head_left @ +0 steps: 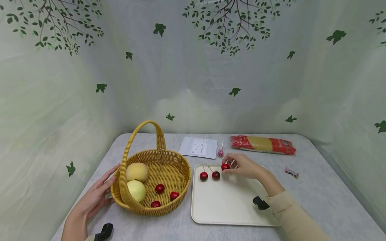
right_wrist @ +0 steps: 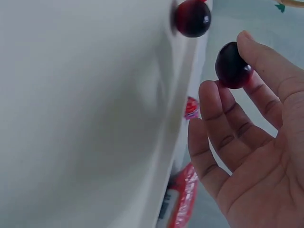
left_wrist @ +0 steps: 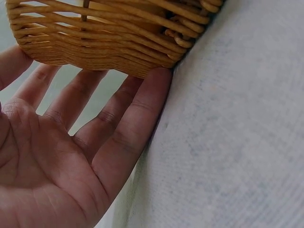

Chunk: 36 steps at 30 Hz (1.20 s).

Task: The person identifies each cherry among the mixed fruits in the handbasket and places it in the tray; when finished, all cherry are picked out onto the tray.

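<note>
A dark red cherry (head_left: pixel 225 166) is pinched between the thumb and fingers of my right hand (head_left: pixel 241 165), over the far part of a cream tray (head_left: pixel 232 207). Two stemmed cherries lie on that tray, one bright red (head_left: pixel 203 176) and one darker (head_left: pixel 215 175). On the left stands a yellow wicker basket (head_left: pixel 169 164) with a tall handle. Inside it are a peach-like fruit (head_left: pixel 137 172), a pale yellow-green round fruit (head_left: pixel 136 191) and three cherries (head_left: pixel 159 188). My left hand (head_left: pixel 94 197) rests extended fingers (left_wrist: pixel 137 109) against the basket's outer left wall.
Behind the tray lie a grey-white packet with a label (head_left: pixel 199 147), a lollipop (head_left: pixel 220 153) and a long red-and-yellow package (head_left: pixel 263 144). A small wrapped candy (head_left: pixel 292 172) is to the tray's right. Leaf-printed curtains surround the grey table (head_left: pixel 325 201).
</note>
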Each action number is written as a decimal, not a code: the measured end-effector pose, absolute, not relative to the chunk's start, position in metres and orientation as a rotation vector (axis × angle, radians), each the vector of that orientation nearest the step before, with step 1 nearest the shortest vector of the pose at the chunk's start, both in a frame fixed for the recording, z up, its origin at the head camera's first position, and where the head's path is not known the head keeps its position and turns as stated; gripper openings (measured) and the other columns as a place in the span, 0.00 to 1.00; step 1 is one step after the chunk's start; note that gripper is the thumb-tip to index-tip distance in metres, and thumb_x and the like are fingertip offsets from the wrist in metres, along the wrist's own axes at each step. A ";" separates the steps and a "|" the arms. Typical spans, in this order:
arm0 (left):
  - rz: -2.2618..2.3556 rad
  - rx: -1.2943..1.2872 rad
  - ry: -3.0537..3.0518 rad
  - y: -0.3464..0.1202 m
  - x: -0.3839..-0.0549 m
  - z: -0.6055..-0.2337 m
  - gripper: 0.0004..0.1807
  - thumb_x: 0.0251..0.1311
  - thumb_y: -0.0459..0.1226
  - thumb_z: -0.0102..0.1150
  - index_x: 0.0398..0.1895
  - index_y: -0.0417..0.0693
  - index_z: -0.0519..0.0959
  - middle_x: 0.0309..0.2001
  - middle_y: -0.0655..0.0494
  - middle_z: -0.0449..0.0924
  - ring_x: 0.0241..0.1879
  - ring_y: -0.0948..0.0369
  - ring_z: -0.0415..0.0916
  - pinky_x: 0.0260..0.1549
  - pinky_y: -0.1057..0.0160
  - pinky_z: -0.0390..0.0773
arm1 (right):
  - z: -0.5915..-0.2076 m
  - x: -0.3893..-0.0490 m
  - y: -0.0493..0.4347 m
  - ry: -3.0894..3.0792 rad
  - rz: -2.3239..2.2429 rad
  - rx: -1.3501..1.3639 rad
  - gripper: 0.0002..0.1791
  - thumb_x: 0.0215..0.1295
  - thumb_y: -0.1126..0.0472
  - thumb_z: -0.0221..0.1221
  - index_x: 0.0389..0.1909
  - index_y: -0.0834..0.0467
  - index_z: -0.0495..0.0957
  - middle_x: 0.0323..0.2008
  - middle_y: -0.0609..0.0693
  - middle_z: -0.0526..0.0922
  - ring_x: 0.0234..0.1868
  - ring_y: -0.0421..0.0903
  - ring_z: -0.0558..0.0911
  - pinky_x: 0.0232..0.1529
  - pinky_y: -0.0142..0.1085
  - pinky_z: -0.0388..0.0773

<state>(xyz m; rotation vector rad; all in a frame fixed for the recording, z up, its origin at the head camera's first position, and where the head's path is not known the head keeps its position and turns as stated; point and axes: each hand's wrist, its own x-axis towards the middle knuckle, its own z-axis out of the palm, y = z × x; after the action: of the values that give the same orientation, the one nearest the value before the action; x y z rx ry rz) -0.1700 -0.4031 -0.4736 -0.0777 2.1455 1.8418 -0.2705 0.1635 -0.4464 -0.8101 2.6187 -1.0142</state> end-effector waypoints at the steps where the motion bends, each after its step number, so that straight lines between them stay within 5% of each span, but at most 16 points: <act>1: 1.844 -0.077 2.145 -0.403 -0.170 -0.474 0.34 0.87 0.53 0.39 0.89 0.75 0.43 0.89 0.47 0.30 0.56 0.85 0.72 0.65 0.32 0.75 | -0.449 -0.271 0.165 2.618 -1.010 -0.805 0.16 0.69 0.52 0.73 0.51 0.53 0.82 0.41 0.46 0.83 0.41 0.42 0.81 0.46 0.35 0.80; 11: 1.860 -0.058 2.144 -0.404 -0.171 -0.474 0.34 0.88 0.52 0.39 0.89 0.74 0.43 0.88 0.53 0.35 0.58 0.85 0.73 0.64 0.35 0.78 | -0.464 -0.271 0.168 2.594 -1.024 -0.745 0.15 0.69 0.53 0.73 0.50 0.54 0.82 0.36 0.47 0.81 0.38 0.44 0.77 0.39 0.33 0.75; 36: 1.864 -0.038 2.136 -0.405 -0.172 -0.475 0.34 0.88 0.51 0.39 0.89 0.73 0.43 0.85 0.62 0.42 0.58 0.85 0.73 0.64 0.33 0.77 | -0.469 -0.277 0.169 2.521 -1.006 -0.620 0.16 0.68 0.52 0.74 0.50 0.54 0.82 0.40 0.48 0.81 0.41 0.44 0.76 0.43 0.35 0.75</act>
<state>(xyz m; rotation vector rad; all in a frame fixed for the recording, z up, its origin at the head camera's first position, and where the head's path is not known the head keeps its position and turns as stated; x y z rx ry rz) -0.1718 -0.4051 -0.4755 -0.0378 2.1361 1.8635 -0.2767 0.1692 -0.4691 -0.6198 2.5209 -1.0061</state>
